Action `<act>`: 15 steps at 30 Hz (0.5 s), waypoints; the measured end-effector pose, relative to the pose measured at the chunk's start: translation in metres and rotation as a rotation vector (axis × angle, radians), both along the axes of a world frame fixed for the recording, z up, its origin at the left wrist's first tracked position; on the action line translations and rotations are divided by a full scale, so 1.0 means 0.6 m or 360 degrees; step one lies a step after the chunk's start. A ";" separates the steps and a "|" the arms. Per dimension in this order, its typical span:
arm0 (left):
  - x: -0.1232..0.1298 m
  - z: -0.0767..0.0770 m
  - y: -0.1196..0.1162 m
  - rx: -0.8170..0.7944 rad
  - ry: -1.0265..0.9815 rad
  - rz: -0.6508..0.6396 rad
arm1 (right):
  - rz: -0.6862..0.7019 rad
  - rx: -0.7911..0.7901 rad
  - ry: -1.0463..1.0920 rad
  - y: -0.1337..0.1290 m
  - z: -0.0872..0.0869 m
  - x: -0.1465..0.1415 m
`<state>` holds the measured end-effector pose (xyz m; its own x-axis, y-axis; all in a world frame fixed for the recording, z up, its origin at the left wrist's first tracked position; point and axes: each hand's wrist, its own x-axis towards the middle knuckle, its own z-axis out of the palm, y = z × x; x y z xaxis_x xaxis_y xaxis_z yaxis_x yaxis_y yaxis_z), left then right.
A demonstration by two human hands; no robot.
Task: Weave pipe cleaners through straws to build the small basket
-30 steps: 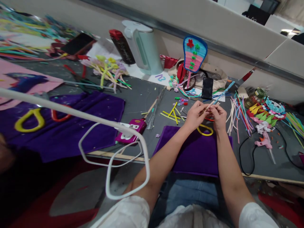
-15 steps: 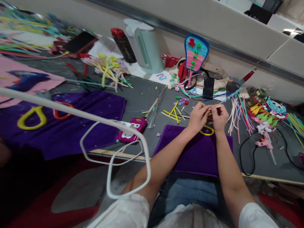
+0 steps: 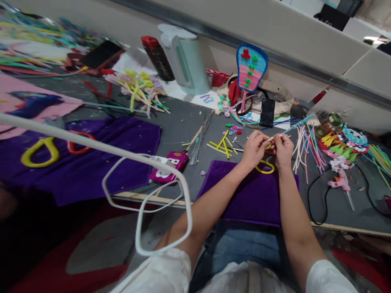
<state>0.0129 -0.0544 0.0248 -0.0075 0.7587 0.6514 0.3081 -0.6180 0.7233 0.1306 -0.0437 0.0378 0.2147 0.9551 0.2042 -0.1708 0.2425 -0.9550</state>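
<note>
Through the head camera I see my left hand (image 3: 254, 151) and right hand (image 3: 282, 149) meeting above the scissors with yellow and red loop handles (image 3: 265, 172); both are closed at the fingertips, pinching a short pale thin strip (image 3: 271, 139) between them, presumably so that each steadies one end; a long fuzzy light-blue stem (image 3: 301, 123) slants away behind the right fingers, though I cannot tell whether it is gripped or joined to the strip.

The folded purple cloth (image 3: 250, 199) lies just beneath my forearms, perhaps as padding; cut yellow fuzzy stems (image 3: 225, 143) sit beside the left hand, and loose pale and purple stems (image 3: 314, 152) beside the right, both seemingly within easy reach.
</note>
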 end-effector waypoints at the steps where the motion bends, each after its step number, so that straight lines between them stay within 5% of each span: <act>1: -0.001 0.001 0.000 0.0002 0.0005 -0.0007 | -0.0003 -0.0001 0.0019 -0.001 0.001 0.000; 9: -0.002 0.007 -0.007 0.0145 0.0013 0.0117 | -0.0072 -0.0050 0.0158 -0.009 0.006 -0.016; 15: -0.015 0.002 -0.003 0.0406 0.0359 0.0280 | -0.0090 -0.0010 0.0033 -0.017 0.014 -0.021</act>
<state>0.0041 -0.0562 0.0260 0.0418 0.5718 0.8193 0.5597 -0.6927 0.4549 0.1181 -0.0537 0.0464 0.2723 0.9427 0.1929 -0.1766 0.2460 -0.9530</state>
